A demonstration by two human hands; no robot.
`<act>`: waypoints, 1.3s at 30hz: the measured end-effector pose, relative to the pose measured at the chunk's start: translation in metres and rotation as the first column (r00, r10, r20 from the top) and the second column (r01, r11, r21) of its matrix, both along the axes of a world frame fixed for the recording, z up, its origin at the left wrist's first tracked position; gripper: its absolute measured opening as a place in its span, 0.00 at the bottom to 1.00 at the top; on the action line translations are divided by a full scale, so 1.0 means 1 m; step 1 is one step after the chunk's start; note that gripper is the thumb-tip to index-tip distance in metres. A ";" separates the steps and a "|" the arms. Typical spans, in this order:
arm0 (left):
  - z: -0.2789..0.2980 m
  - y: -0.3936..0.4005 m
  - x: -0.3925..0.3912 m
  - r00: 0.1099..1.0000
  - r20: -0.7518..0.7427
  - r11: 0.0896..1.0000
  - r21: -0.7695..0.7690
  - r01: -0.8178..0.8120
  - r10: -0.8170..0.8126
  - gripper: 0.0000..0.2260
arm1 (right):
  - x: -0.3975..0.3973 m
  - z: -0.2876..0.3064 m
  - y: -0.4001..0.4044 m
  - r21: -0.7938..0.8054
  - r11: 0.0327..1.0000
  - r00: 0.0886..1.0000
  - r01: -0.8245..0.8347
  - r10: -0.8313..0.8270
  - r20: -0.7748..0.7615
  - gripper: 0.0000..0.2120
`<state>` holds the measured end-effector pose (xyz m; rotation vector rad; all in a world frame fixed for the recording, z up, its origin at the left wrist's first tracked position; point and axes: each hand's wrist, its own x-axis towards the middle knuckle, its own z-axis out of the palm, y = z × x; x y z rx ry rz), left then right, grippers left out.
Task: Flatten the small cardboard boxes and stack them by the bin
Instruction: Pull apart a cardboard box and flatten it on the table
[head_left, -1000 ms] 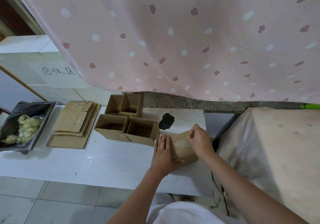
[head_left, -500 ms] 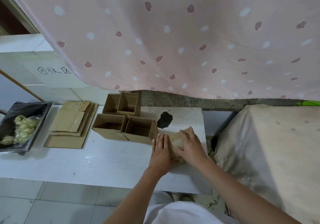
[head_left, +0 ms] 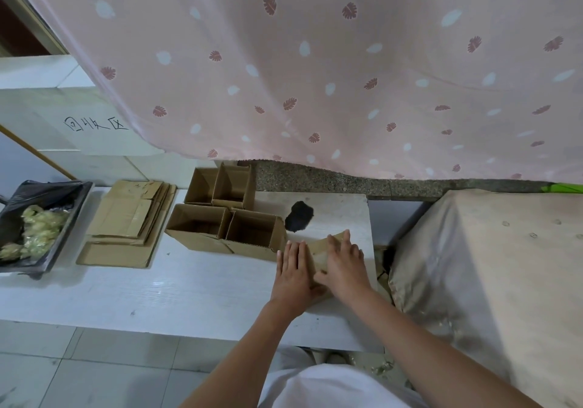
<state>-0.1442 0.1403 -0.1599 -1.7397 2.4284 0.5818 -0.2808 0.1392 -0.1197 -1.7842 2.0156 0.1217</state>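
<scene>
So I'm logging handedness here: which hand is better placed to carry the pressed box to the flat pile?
Probably the left hand. It lies on the flattened box's left edge, nearer the stack of flattened boxes beside the bin. The right hand would reach across the four open boxes.

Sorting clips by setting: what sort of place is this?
Probably a makeshift recycling corner indoors: a low white bench holds a stack of flattened cardboard beside a bag-lined bin, under a hanging pink curtain.
</scene>
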 end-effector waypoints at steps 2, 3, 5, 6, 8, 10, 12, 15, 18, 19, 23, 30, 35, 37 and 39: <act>-0.001 0.001 -0.001 1.000 0.011 1.000 0.007 0.002 -0.002 0.45 | 0.004 -0.001 -0.002 0.010 1.000 1.000 0.007 -0.006 -0.025 0.43; -0.002 0.001 0.000 1.000 0.018 1.000 0.008 0.000 0.000 0.44 | 0.007 -0.002 -0.003 0.016 1.000 0.999 0.012 -0.011 -0.037 0.43; -0.003 0.000 0.000 0.999 0.034 1.000 0.005 -0.003 0.003 0.43 | 0.011 -0.003 -0.005 0.025 0.999 0.998 0.029 -0.028 -0.051 0.41; -0.003 -0.001 -0.001 0.999 0.040 1.000 0.005 0.001 -0.002 0.43 | 0.012 -0.003 -0.006 0.025 0.999 0.998 0.035 -0.034 -0.051 0.39; -0.003 -0.002 0.000 1.000 0.025 1.000 0.003 -0.001 0.001 0.45 | 0.011 -0.003 -0.007 0.006 1.000 0.998 0.027 -0.027 -0.058 0.33; -0.002 -0.003 0.000 1.000 -0.003 1.000 0.001 -0.011 0.011 0.48 | 0.008 -0.001 -0.006 -0.012 1.000 0.998 0.011 -0.012 -0.060 0.29; -0.002 -0.003 -0.001 1.000 -0.017 1.000 -0.008 -0.016 0.016 0.49 | 0.002 0.002 -0.004 -0.059 0.998 1.000 0.009 -0.010 -0.030 0.28; -0.003 -0.004 -0.001 1.000 -0.020 1.000 -0.001 -0.017 0.017 0.49 | -0.004 0.006 0.005 -0.250 0.967 0.998 -0.040 0.052 0.043 0.24; -0.003 -0.003 -0.001 1.000 -0.019 1.000 -0.011 -0.019 0.019 0.48 | -0.008 0.006 0.010 -0.296 0.949 0.989 -0.112 0.135 0.058 0.17; -0.004 -0.002 -0.001 1.000 -0.014 1.000 -0.007 -0.017 0.017 0.48 | -0.009 0.004 0.010 -0.264 0.958 0.989 -0.114 0.134 0.059 0.14; -0.003 -0.004 -0.003 1.000 -0.014 1.000 0.002 -0.022 0.022 0.47 | -0.002 0.000 0.005 -0.206 0.971 0.991 -0.123 0.132 0.032 0.08; -0.004 -0.004 -0.002 0.998 -0.049 0.999 0.001 -0.036 0.036 0.45 | 0.013 -0.007 0.001 -0.152 0.973 0.975 -0.174 0.149 -0.165 0.13; 0.000 -0.005 -0.006 0.995 -0.077 0.998 0.012 -0.060 0.061 0.48 | -0.005 -0.007 -0.004 -0.189 0.955 0.958 -0.230 0.188 -0.217 0.16; 0.001 -0.005 -0.006 0.993 -0.085 0.997 0.009 -0.075 0.076 0.49 | -0.017 -0.001 -0.004 -0.248 0.933 0.947 -0.260 0.196 -0.254 0.18; 0.001 -0.006 -0.005 0.993 -0.084 0.997 0.013 -0.082 0.083 0.51 | -0.030 0.005 -0.005 -0.303 0.907 0.934 -0.291 0.202 -0.293 0.21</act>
